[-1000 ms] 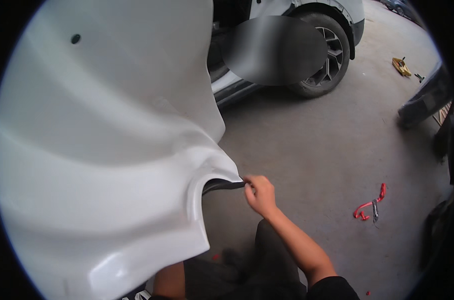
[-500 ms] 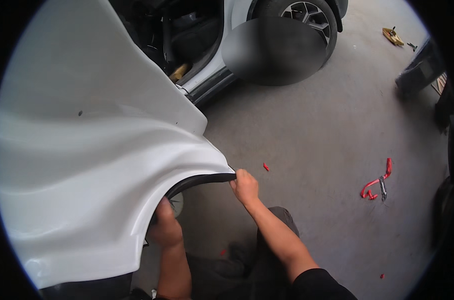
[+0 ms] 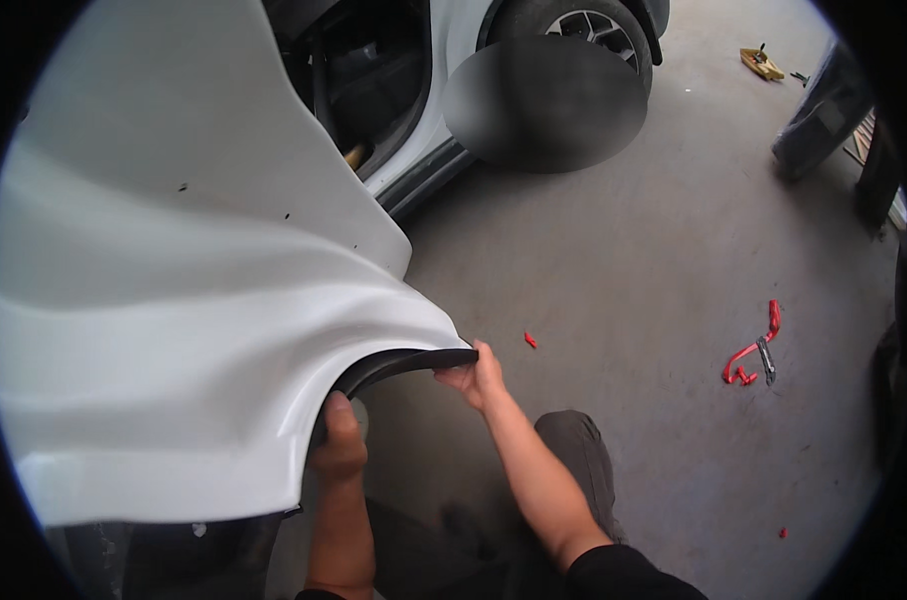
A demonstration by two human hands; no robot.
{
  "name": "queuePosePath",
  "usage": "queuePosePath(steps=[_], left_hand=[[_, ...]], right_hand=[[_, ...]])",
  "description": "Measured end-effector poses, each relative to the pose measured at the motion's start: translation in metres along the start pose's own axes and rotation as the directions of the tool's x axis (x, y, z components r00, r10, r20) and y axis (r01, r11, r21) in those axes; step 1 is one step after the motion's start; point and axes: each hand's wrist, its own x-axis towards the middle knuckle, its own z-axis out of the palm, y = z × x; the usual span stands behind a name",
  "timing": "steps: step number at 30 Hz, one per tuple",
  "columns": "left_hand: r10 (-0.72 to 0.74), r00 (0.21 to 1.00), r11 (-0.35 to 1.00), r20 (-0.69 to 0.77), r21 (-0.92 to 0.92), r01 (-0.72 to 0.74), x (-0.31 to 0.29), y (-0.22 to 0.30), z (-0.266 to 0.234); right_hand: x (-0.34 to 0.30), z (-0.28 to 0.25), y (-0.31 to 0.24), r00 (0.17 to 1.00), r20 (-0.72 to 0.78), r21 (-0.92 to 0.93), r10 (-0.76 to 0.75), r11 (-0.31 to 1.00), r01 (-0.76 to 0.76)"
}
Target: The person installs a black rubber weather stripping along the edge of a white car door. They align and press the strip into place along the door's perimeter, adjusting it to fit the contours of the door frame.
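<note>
A large white car body panel [image 3: 204, 350] with a curved wheel arch fills the left side. Along the arch edge runs a black wheel arch trim [image 3: 404, 364], standing slightly out from the panel's rim. My right hand [image 3: 474, 378] is closed around the trim's far right end, thumb up along its tip and fingers beneath. Lower on the arch, my left hand [image 3: 343, 440] grips the same trim with its thumb on the visible face; its other fingers are hidden behind the edge.
Beyond the panel stand a car's open door frame [image 3: 414, 110] and a wheel [image 3: 629, 45]. Red tape scraps [image 3: 742, 362] with a dark tool [image 3: 767, 362] lie on the grey floor [image 3: 624, 270]. A yellow object [image 3: 762, 64] and a dark post-like object [image 3: 824, 110] are at the far right.
More of the black trim shows beyond the arch edge. My right hand has turned, bringing its fingers under the trim. My left hand sits slightly farther right, and the view has shifted a little.
</note>
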Motion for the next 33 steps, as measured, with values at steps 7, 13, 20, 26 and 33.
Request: queuePosePath(steps=[7, 13, 20, 26, 33], left_hand=[[0.062, 0.997, 0.997, 0.05, -0.056, -0.06, 0.008, 0.003, 0.003], [0.036, 0.997, 0.988, 0.069, -0.151, -0.025, 0.012, 0.006, 0.0], [-0.022, 0.995, 0.999, -0.101, 0.025, 0.025, 0.016, 0.032, 0.033], [-0.079, 0.989, 0.991, -0.126, -0.118, 0.065, -0.003, 0.01, 0.003], [0.038, 0.999, 0.99, 0.01, 0.138, -0.039, -0.017, 0.008, -0.006]], right_hand=[[0.015, 0.013, 0.028, 0.947, -0.18, 0.212, -0.266, 0.93, 0.301], [0.024, 0.016, 0.04, 0.909, -0.228, 0.239, -0.348, 0.885, 0.399], [0.022, 0.003, 0.028, 0.95, -0.115, 0.215, -0.289, 0.927, 0.308], [-0.036, 0.003, -0.007, 0.54, 0.132, -0.839, -0.831, 0.197, 0.508], [-0.136, 0.122, -0.062, 0.295, 0.911, -0.395, -0.288, -0.404, 0.825]])
